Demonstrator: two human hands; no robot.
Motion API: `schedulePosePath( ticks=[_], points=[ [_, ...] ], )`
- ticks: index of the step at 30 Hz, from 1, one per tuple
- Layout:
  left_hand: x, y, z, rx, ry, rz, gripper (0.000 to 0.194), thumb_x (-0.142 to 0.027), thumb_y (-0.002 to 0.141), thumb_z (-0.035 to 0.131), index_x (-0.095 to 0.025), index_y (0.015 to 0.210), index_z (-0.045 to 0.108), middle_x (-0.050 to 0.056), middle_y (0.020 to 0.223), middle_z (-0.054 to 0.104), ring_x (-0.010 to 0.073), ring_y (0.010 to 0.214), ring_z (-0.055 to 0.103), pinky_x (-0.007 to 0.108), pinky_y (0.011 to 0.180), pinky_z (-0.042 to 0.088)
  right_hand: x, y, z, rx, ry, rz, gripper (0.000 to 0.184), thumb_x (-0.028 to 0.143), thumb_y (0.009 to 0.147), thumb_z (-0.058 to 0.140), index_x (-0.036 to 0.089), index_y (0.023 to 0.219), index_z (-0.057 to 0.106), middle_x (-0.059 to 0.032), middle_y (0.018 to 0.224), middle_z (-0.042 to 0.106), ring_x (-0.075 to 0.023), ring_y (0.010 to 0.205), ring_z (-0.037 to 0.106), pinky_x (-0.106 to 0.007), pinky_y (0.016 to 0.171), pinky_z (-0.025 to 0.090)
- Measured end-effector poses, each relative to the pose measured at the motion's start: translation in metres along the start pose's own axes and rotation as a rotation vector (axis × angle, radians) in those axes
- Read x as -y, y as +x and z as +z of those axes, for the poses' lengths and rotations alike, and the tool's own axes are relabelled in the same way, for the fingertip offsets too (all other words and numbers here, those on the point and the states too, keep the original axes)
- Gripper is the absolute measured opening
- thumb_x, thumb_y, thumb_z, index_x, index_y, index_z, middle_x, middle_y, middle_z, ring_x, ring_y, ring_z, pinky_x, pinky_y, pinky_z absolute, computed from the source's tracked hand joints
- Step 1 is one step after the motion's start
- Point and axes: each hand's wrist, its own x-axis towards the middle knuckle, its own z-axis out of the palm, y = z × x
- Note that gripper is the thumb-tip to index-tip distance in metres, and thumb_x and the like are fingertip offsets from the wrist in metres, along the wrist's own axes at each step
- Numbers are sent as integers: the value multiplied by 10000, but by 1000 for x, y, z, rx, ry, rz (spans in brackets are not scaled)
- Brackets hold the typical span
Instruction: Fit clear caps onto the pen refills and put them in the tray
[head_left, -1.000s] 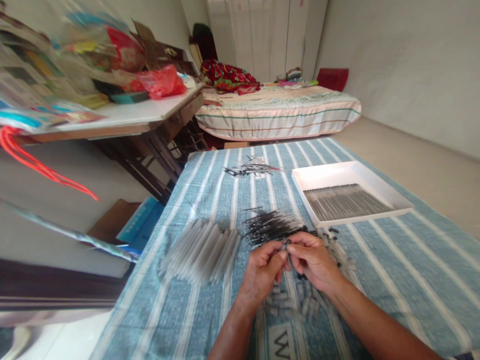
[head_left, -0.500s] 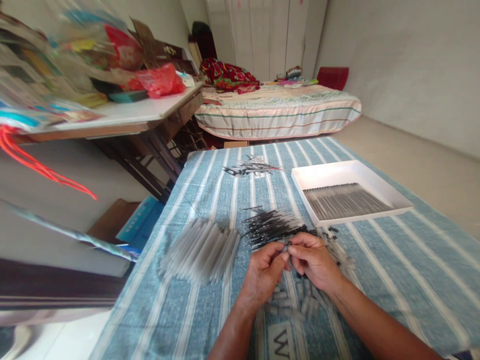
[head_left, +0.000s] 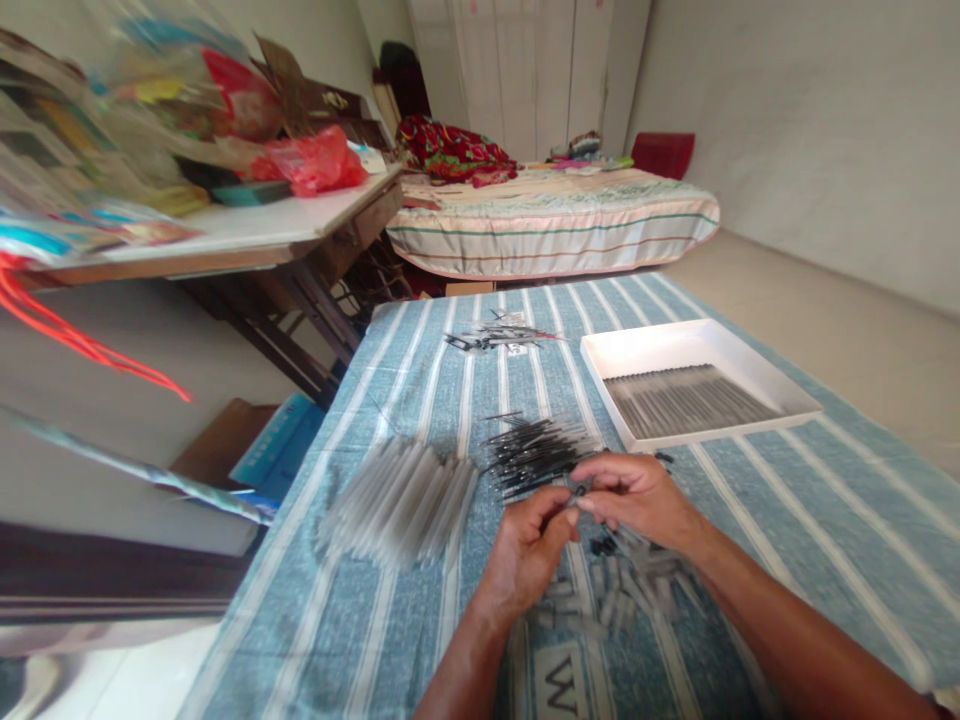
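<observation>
My left hand (head_left: 529, 545) pinches a small pen (head_left: 578, 491) between thumb and fingers; only its dark end shows, the rest being hidden by the fingers. Against that same end closes my right hand (head_left: 641, 500), thumb and fingertips meeting the left ones. Just beyond the hands lies a heap of black pen refills (head_left: 536, 455). To the left, translucent grey pen barrels (head_left: 409, 500) are stacked side by side. Clear grey pen caps (head_left: 622, 600) are scattered below my right hand, with small black plugs (head_left: 602, 546) beside them.
A white box tray (head_left: 705, 435) at the right holds a row of pens (head_left: 686, 395). Loose dark pieces (head_left: 499, 337) lie farther back on the striped tablecloth (head_left: 300, 610). A cluttered side table (head_left: 247, 240) stands left, and a bed (head_left: 555, 235) is behind.
My right hand has turned and shifted slightly, its index finger now raised and straighter, uncovering more of the caps below. My left hand has barely moved and keeps its pinch.
</observation>
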Motion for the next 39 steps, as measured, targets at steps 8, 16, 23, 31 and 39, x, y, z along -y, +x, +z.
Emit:
schedulePosePath(
  ticks=[8,16,23,31,39],
  points=[
    [-2,0,1,15,6,-11,207,-297,830,485,-177,704,597,-20,592,518,99,496,438,203,470,342,11,2,-9,112,-107,40,134,279,726,644,160,761,694,20,520,575,-83,427,487,-177,397,375],
    [-8,1,0,67,50,15,210,-284,823,485,-179,665,573,-21,551,462,124,544,442,218,499,338,25,5,-16,207,-257,-18,142,286,712,649,156,666,684,37,467,547,-78,431,461,-170,412,332],
    [-10,0,-1,74,108,74,193,-210,829,476,-164,661,557,-17,602,489,118,575,452,221,550,344,24,7,-14,272,-370,-8,340,357,785,561,151,516,585,42,425,493,-72,410,430,-170,403,298],
    [-7,0,-2,73,108,59,197,-237,856,453,-157,710,558,-15,632,486,117,604,453,222,565,343,21,3,-13,198,-276,40,121,268,764,580,176,824,632,62,513,510,-72,437,429,-171,419,308],
    [-7,-1,-2,70,133,69,188,-243,859,454,-156,735,564,-17,639,497,112,597,449,217,566,344,25,0,-8,137,-387,3,239,324,794,545,159,629,596,57,447,480,-67,410,415,-173,406,296]
  ],
)
